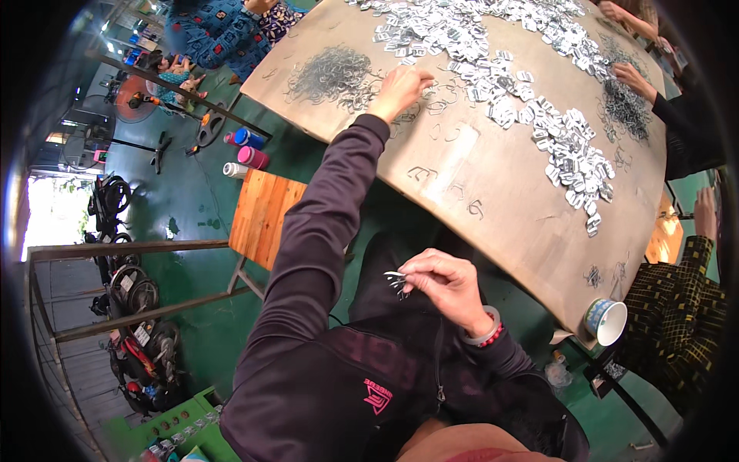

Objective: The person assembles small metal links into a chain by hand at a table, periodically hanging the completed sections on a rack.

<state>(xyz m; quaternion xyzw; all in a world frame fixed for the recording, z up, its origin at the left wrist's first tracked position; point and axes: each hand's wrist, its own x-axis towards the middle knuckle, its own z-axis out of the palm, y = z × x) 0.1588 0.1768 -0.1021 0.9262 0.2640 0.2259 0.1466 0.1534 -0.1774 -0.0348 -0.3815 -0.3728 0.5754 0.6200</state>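
My left hand (399, 94) reaches over the table, fingers drawn together. It is between a pile of thin dark wire rings (327, 77) and a heap of flat silvery slotted metal pieces (431, 35); anything in its fingertips is too small to make out. Loose wire rings lie beside it. Above my lap, my right hand (446, 283) pinches a small bunch of metal clips (396, 282), light on top with dark thin parts below. A pale bangle and red beads circle that wrist.
The pale-brown table (531, 262) carries a long band of silvery pieces. Co-workers' hands (635, 81) work at its right side. A patterned paper cup (606, 321) sits at the near right corner. Left are a wooden stool (265, 212), bottles (252, 157) and a railing (131, 249).
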